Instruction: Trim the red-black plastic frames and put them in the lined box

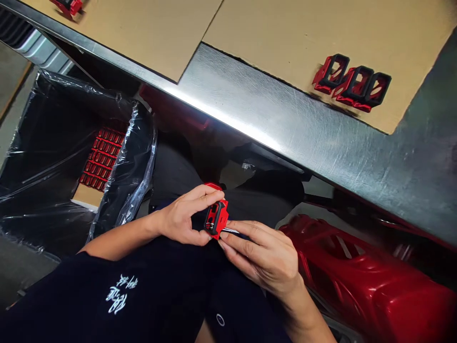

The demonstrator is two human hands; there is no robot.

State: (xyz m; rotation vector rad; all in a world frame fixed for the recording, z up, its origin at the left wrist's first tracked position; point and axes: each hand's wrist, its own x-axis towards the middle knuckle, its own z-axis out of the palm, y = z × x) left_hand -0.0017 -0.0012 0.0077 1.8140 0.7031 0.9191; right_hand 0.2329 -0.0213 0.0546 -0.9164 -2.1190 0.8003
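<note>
Over the lap, my left hand (193, 214) grips a red and black plastic part (216, 219) between thumb and fingers. The part has a black rectangular rim around an opening, with a red body on its right side. My right hand (266, 252) is closed at the part's lower right edge. From its fingers shows a thin pale strip (231, 230), whose kind I cannot make out; its tip is against or close to the red body. The fingertips partly hide the contact.
Several similar parts (352, 83) sit on cardboard (271, 38) atop the metal table (257, 114); another (69, 7) lies far left. A plastic-lined bin (46, 143) at left holds rows of parts (102, 157). A red plastic stool (374, 281) stands at right.
</note>
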